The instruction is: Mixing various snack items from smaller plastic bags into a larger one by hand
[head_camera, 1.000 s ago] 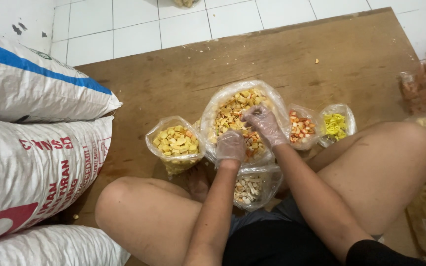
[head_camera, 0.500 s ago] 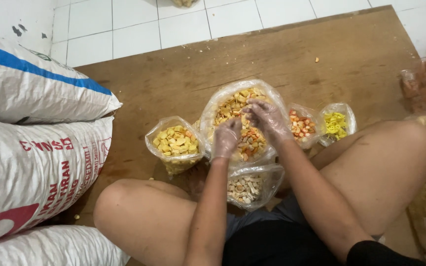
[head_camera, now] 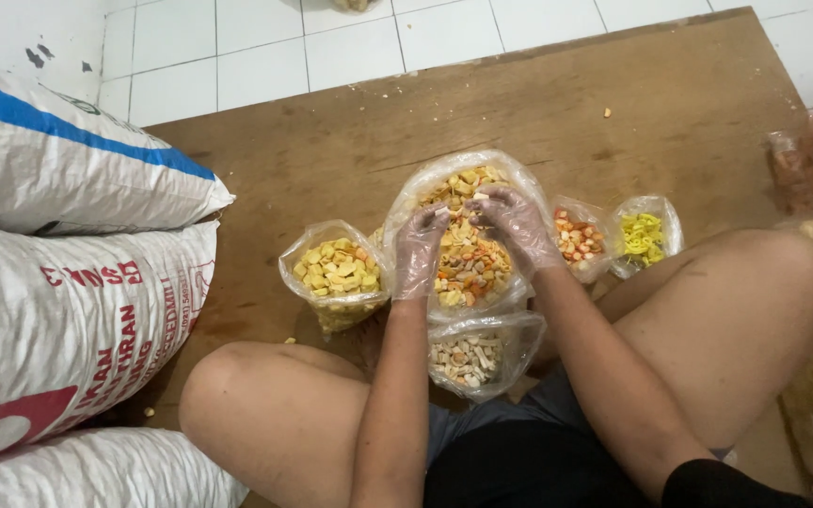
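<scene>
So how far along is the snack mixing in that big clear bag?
Done: the large clear plastic bag already holds mixed yellow and orange pieces. In hand: both gloved hands, left hand and right hand, over it. Left: the yellow cracker bag and beige snack bag look well filled.

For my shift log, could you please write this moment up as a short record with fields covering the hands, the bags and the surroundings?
setting: person seated cross-legged on a wooden board over white tiled floor
left hand: in clear plastic glove, over the big central bag of mixed snacks
right hand: gloved too, fingers pinching pieces above the same bag
left bag: yellow cubes, open
near bag: pale pieces, by the lap
right bags: orange-white pieces; bright yellow pieces
beside: stacked woven sacks
</scene>
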